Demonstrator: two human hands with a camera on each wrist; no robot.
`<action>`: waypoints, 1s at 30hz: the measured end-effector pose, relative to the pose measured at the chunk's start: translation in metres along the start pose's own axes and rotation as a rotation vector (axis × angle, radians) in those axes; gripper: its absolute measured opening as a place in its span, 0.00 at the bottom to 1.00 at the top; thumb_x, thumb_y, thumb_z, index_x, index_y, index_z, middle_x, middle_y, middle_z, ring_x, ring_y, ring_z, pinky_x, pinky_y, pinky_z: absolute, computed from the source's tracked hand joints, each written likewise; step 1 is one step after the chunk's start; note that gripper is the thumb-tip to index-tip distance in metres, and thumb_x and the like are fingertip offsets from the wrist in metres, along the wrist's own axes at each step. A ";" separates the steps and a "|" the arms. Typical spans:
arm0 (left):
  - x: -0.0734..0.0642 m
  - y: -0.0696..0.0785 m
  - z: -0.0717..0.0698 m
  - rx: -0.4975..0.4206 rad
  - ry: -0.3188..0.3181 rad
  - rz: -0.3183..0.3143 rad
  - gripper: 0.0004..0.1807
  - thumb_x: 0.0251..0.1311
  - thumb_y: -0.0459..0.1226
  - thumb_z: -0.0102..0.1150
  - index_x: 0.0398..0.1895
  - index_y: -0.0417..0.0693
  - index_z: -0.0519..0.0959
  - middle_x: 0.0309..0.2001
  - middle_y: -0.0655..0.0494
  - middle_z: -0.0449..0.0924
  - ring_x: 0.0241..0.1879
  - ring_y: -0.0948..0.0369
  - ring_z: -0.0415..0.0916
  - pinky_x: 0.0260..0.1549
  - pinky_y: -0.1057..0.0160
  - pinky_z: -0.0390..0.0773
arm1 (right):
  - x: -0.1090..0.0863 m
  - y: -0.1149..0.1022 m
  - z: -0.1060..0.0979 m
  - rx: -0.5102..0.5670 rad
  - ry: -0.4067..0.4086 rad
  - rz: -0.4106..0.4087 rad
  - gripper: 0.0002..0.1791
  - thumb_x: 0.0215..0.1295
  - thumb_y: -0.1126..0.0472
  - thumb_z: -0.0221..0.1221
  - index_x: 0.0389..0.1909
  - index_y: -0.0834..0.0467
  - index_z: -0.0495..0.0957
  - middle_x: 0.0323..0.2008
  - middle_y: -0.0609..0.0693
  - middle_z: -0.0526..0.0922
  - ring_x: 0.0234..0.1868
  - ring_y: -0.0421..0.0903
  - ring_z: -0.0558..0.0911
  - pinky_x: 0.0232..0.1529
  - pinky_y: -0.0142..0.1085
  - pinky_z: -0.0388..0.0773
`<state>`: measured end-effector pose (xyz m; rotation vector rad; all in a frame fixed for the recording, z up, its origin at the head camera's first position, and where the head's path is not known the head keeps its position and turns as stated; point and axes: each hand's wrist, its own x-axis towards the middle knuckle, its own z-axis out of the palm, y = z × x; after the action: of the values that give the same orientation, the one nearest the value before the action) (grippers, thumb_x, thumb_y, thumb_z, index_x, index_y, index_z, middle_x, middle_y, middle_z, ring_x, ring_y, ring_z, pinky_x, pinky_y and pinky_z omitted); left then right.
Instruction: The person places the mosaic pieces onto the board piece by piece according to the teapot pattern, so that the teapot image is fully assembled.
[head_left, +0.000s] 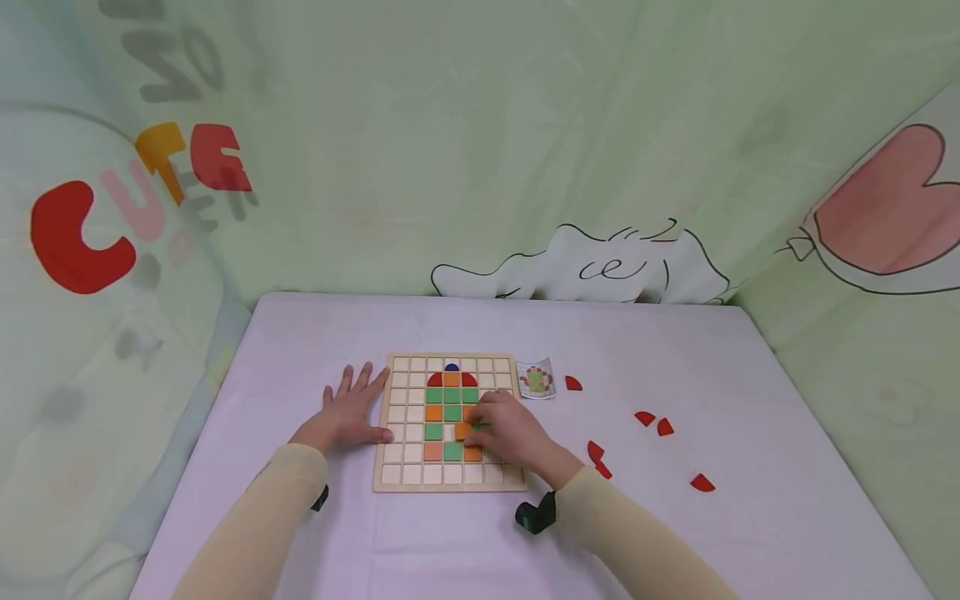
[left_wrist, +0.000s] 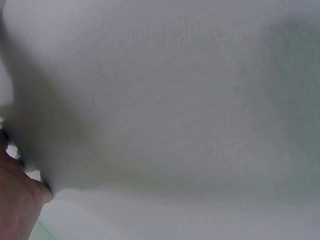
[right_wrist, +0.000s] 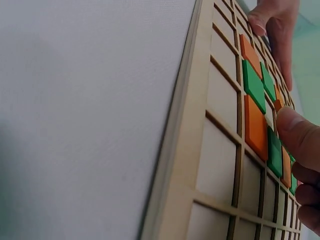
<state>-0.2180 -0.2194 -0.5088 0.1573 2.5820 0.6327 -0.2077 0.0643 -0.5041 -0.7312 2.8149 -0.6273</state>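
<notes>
Right hand (head_left: pixel 513 427) is pinching one orange tile (head_left: pixel 461 432) over one board (head_left: pixel 450 488).
Left hand (head_left: pixel 347 418) is touching it, fingers (head_left: pixel 363 379) spread apart; six red pieces (head_left: pixel 702 482) are lying on the counter (head_left: pixel 757 392).

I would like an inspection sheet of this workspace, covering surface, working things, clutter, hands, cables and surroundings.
Surface: pale purple tabletop, looks flat around the board.
Job's things: wooden grid board with coloured pieces in its middle columns; picture card beside its right edge.
Clutter: six loose red pieces scattered right of the board.
Left hand: fingers spread, touching the board's left edge.
Right hand: pinches an orange square at the board; whether it touches the board, cannot tell.
Cables: nothing seen.
Surroundings: printed pale green curtain behind and at both sides.
</notes>
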 end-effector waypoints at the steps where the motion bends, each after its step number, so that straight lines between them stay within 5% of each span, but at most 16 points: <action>1: 0.000 0.000 0.000 -0.003 0.002 0.004 0.62 0.55 0.50 0.75 0.84 0.48 0.43 0.84 0.40 0.29 0.81 0.37 0.20 0.74 0.28 0.28 | 0.001 -0.001 0.000 -0.006 -0.004 -0.005 0.15 0.58 0.51 0.74 0.41 0.56 0.90 0.40 0.47 0.85 0.46 0.44 0.76 0.49 0.38 0.81; 25: -0.001 0.004 0.000 0.019 0.021 -0.013 0.62 0.53 0.50 0.77 0.84 0.47 0.45 0.83 0.38 0.32 0.81 0.35 0.23 0.74 0.27 0.32 | 0.007 -0.013 0.006 -0.061 -0.012 -0.013 0.15 0.59 0.51 0.74 0.42 0.55 0.89 0.44 0.49 0.86 0.50 0.47 0.77 0.55 0.39 0.82; 30: 0.000 0.003 0.001 0.021 0.020 -0.017 0.62 0.53 0.50 0.77 0.84 0.48 0.45 0.83 0.39 0.32 0.81 0.35 0.23 0.74 0.27 0.32 | 0.007 -0.013 0.008 -0.071 0.000 -0.029 0.15 0.58 0.51 0.74 0.41 0.56 0.89 0.43 0.49 0.87 0.52 0.50 0.80 0.67 0.46 0.76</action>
<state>-0.2175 -0.2164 -0.5078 0.1357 2.6073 0.6046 -0.2065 0.0473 -0.5060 -0.7856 2.8447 -0.5343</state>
